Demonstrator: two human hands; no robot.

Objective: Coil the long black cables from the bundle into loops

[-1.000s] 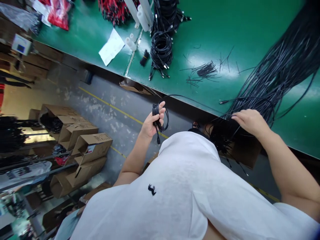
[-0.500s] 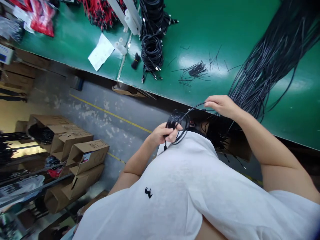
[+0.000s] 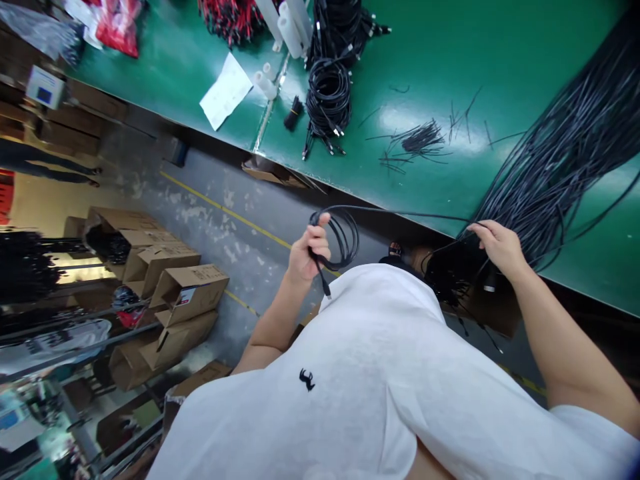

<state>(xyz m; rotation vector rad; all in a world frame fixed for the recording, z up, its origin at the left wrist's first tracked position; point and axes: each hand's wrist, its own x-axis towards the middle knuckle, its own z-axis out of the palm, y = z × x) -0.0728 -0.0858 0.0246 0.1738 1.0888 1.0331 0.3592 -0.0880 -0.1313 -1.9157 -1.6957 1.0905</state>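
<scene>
My left hand is closed round a small coil of black cable, held in front of my white shirt below the green table's edge. One plug end dangles under the fist. From the coil a single strand runs right to my right hand. That hand's fingers are curled over the cable at the table's edge, where a big bundle of loose black cables hangs over.
On the green table lie finished black cable coils, a scatter of black ties, a white paper, white tubes and red-black cables at the far edge. Cardboard boxes stand on the floor at left.
My left hand has swung the coil out to the left again. My right hand dropped back right to the hanging bundle, drawing the strand out between the hands.
</scene>
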